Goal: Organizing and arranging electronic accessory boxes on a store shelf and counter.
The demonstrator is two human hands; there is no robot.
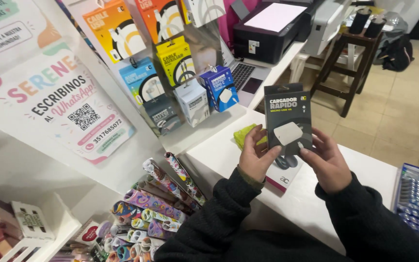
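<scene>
The charger box — dark grey, with a white plug shown on its front — stands upright between your two hands above the white counter. Your left hand pinches its lower left edge, thumb on the front face and the other fingers curled behind it. Your right hand holds the lower right corner, forefinger tip pressed against the front near the bottom and the remaining fingers bent around the side and back; how they lie behind the box you cannot tell from here. Both wrists come out of dark sleeves.

Just under the box, lying flat on the counter, is a white card with a magenta edge, and a dark cable coil rests on it. A yellow-green cloth lies beside your left hand, partly behind it.

Farther out — to your left — hang packaged cables and chargers on a display rack, yellow, orange, blue and white. Below it, rolls of patterned wrapping paper lean in a bundle. At the right edge of the counter sits a calculator with blue keys. Beyond, a black printer sits near a laptop.
</scene>
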